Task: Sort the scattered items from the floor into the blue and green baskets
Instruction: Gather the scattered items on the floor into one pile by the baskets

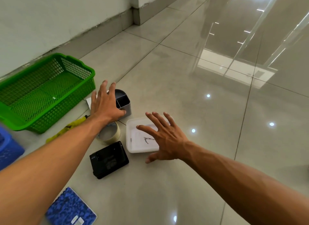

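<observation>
Reaching w/ fingers spread, the left hand [107,105] is over the grey holder [124,102] at frame centre-left, thumb at its rim, gripping nothing. Right hand [164,137], also open, hovers over the white container [138,141] at centre. Green basket [46,92] sits upper left, blue basket [8,149] at left edge; tape roll [110,134], black box [109,159], blue notebook [70,208] lie on the floor.
</observation>
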Action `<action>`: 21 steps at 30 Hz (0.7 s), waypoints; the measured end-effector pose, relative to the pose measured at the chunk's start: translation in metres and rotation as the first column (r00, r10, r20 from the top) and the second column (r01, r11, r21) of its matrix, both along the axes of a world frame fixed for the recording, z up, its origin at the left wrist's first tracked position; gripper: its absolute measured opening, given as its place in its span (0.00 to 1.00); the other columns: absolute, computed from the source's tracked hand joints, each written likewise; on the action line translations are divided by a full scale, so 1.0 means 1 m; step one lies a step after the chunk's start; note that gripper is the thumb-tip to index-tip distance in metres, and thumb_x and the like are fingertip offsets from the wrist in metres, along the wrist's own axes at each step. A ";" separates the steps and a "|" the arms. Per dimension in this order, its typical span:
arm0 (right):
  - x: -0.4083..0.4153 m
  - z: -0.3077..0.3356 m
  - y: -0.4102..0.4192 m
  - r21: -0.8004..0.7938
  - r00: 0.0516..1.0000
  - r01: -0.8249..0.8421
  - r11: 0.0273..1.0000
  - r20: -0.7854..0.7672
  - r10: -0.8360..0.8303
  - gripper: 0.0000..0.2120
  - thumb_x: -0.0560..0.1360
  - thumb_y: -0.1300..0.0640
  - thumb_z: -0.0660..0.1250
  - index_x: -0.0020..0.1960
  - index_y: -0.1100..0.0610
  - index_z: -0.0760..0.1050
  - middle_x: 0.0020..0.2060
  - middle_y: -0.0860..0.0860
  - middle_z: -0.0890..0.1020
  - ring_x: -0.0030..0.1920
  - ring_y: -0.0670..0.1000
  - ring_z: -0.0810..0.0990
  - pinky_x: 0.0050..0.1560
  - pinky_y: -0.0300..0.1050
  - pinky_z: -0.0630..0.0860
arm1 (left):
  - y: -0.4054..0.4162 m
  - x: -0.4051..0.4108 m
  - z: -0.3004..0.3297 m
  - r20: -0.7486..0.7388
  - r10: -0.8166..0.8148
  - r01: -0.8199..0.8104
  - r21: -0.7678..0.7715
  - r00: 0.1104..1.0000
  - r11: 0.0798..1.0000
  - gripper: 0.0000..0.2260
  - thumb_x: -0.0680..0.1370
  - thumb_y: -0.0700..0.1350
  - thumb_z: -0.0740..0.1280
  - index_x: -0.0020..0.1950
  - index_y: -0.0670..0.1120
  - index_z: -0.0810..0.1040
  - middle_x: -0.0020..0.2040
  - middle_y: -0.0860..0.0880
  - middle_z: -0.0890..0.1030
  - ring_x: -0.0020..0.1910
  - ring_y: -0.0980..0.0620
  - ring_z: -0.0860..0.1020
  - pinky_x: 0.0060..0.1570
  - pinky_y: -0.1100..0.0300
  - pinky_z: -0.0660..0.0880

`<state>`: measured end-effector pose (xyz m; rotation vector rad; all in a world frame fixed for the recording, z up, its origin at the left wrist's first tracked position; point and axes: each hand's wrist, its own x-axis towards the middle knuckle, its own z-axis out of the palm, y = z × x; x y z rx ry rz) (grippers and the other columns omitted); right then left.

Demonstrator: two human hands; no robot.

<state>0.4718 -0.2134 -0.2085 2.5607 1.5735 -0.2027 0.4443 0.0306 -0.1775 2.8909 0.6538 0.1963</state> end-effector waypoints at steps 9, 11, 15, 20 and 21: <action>0.017 0.024 -0.073 -0.049 0.993 0.103 0.994 0.067 -0.099 0.61 0.59 0.21 0.65 0.76 0.39 0.30 0.77 0.54 0.31 0.76 0.56 0.30 0.73 0.62 0.31 | -0.067 0.035 0.019 0.089 -0.266 0.254 0.126 0.960 0.959 0.45 0.68 0.58 0.73 0.78 0.48 0.54 0.78 0.43 0.49 0.77 0.43 0.53 0.75 0.46 0.45; 0.021 0.031 -0.102 -0.052 0.980 0.173 0.984 0.114 -0.166 0.62 0.61 0.24 0.68 0.76 0.40 0.28 0.77 0.55 0.32 0.77 0.57 0.31 0.73 0.63 0.32 | -0.098 0.051 0.021 0.088 -0.327 0.319 0.091 0.941 0.943 0.44 0.69 0.58 0.73 0.78 0.49 0.53 0.78 0.44 0.49 0.77 0.44 0.53 0.75 0.46 0.44; 0.027 0.041 -0.169 -0.061 0.935 0.320 0.945 0.180 -0.305 0.62 0.62 0.27 0.70 0.76 0.40 0.28 0.78 0.56 0.35 0.77 0.59 0.35 0.74 0.63 0.34 | -0.167 0.078 0.022 0.076 -0.483 0.480 0.053 0.872 0.875 0.44 0.70 0.60 0.71 0.78 0.50 0.53 0.79 0.45 0.51 0.78 0.46 0.53 0.75 0.46 0.46; 0.029 0.050 -0.263 -0.088 0.848 0.504 0.859 0.243 -0.472 0.60 0.64 0.27 0.69 0.76 0.41 0.29 0.78 0.56 0.36 0.78 0.59 0.36 0.74 0.63 0.34 | -0.261 0.098 0.014 0.042 -0.661 0.660 0.025 0.750 0.751 0.44 0.71 0.62 0.69 0.79 0.51 0.51 0.79 0.46 0.49 0.78 0.46 0.53 0.75 0.46 0.47; 0.028 0.051 -0.281 -0.100 0.827 0.536 0.838 0.264 -0.497 0.59 0.64 0.27 0.69 0.76 0.41 0.30 0.78 0.56 0.36 0.78 0.60 0.36 0.74 0.63 0.34 | -0.280 0.100 0.012 0.028 -0.687 0.687 0.015 0.726 0.726 0.44 0.71 0.63 0.69 0.79 0.51 0.51 0.79 0.46 0.49 0.78 0.46 0.52 0.75 0.46 0.47</action>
